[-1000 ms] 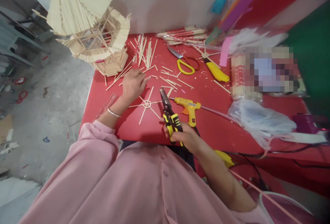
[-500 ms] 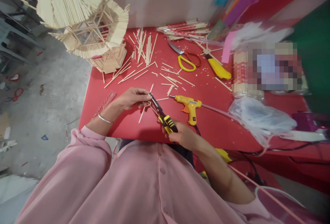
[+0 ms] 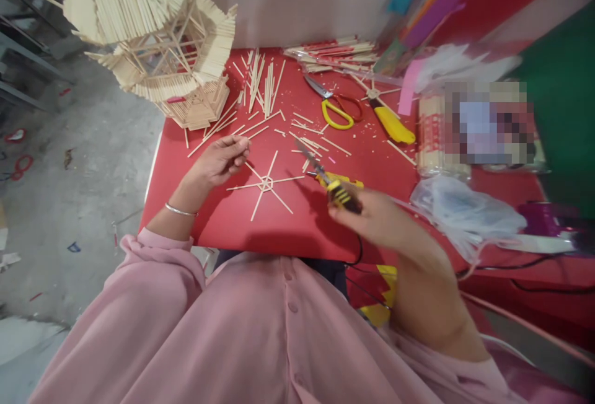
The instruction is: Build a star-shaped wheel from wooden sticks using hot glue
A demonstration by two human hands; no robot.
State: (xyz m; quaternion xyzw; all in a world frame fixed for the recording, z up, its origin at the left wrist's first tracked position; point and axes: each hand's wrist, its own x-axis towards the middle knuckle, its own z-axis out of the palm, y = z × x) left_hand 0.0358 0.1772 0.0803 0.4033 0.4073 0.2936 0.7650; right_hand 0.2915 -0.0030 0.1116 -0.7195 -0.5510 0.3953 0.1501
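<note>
My right hand (image 3: 365, 215) is wrapped round the yellow-and-black handles of a pair of pliers (image 3: 343, 195), whose metal jaws point up and left, slightly blurred. The pliers hang in front of a yellow glue gun (image 3: 346, 179) and partly hide it. My left hand (image 3: 225, 159) is raised with thumb and fingers pinched together; anything between them is too small to make out. Just right of and below that hand, a six-armed star of thin sticks (image 3: 265, 183) with a small hexagonal centre lies flat on the red table (image 3: 232, 230). Neither hand touches the star.
A stick-built pavilion model (image 3: 204, 97) stands at the back left. Loose sticks (image 3: 268, 91), scissors (image 3: 337, 114) and a yellow-handled cutter (image 3: 393, 122) lie towards the back. Bagged sticks (image 3: 430, 134) and a clear plastic bag (image 3: 465, 212) are on the right.
The pliers have moved away from the star, right and upward, with my right hand. My left hand has lifted off the star, up and left. The star now lies uncovered.
</note>
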